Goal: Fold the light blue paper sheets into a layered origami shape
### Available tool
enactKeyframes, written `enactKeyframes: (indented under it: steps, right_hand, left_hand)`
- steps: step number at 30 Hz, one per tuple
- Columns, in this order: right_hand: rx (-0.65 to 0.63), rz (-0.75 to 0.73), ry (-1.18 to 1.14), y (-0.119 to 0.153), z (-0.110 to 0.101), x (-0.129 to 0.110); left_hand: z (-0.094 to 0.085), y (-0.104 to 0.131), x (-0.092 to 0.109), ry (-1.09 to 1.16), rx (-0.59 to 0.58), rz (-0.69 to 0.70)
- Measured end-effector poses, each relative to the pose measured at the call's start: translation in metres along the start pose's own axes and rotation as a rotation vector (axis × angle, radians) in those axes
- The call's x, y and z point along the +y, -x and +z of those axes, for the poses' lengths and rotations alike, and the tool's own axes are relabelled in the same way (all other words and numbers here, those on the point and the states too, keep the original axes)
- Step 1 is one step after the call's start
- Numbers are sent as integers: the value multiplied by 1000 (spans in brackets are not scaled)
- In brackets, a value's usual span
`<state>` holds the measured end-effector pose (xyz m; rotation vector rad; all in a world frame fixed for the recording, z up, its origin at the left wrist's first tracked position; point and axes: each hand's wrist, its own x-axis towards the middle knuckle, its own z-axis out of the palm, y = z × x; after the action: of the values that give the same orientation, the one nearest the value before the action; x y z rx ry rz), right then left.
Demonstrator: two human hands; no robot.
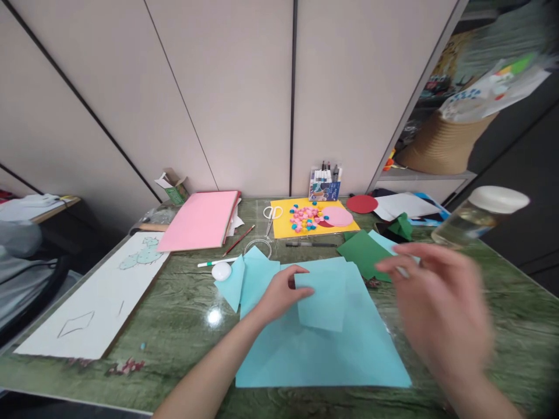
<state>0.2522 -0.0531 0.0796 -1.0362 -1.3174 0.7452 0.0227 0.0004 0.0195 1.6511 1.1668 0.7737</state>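
My left hand (286,294) pinches the left edge of a small square of light blue paper (323,305) between thumb and fingers. The square is held over large light blue sheets (323,364) on the table. To the right, my right hand (441,302) is raised near the green paper (364,256). Motion smears its fingers, so whether they hold anything is unclear. Folded light blue pieces (259,276) lie left of the large sheets, with a white round object (221,271) on one of them.
White scissors (272,213), a clear tape ring (257,249) and a black pen (311,245) lie behind. Pompoms (305,218) sit on yellow paper (283,230) near a marker box (325,183). A drawing sheet (100,297) lies left; a capped bottle (480,215) stands right.
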Motion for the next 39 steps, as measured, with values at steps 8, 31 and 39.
enactKeyframes:
  steps: [8, 31, 39]
  right_hand:
    - [-442, 512, 46, -14, 37, 84]
    - [-518, 284, 285, 1, 34, 71]
    - [-526, 291, 299, 2, 34, 70]
  left_hand:
    - [1, 3, 8, 54, -111, 61]
    - [8, 7, 9, -32, -23, 27]
    - [3, 6, 10, -71, 47, 17]
